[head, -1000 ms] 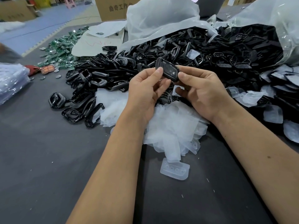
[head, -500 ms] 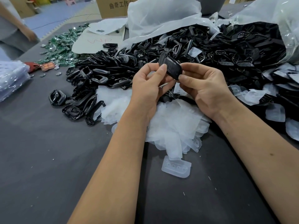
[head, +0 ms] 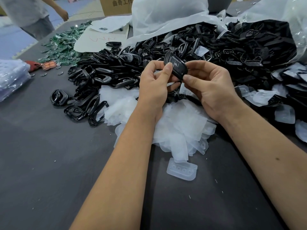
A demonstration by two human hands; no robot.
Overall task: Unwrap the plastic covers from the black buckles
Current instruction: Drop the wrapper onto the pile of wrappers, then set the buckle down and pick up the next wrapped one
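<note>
I pinch the glossy black plastic buckle (head: 175, 67) between my left hand (head: 153, 87) and right hand (head: 210, 90), raised over the heap of peeled translucent plastic covers (head: 176, 128). If my thumbs slip on its slick face, it could drop into the pile of black buckles (head: 116, 70) behind and get lost.

Big dark grey desk (head: 41, 171) here, matte top with little white specks scattered on it. Past its far edge the floor (head: 15, 42) is bluish foam matting with jigsaw-style edges. A brown cardboard box (head: 114, 5) with printed characters sits at the back, and another person (head: 31, 14) in a light grey top and grey trousers is standing by the far left corner. Light's soft and even, kind of cool, no hard shadows anywhere.
</note>
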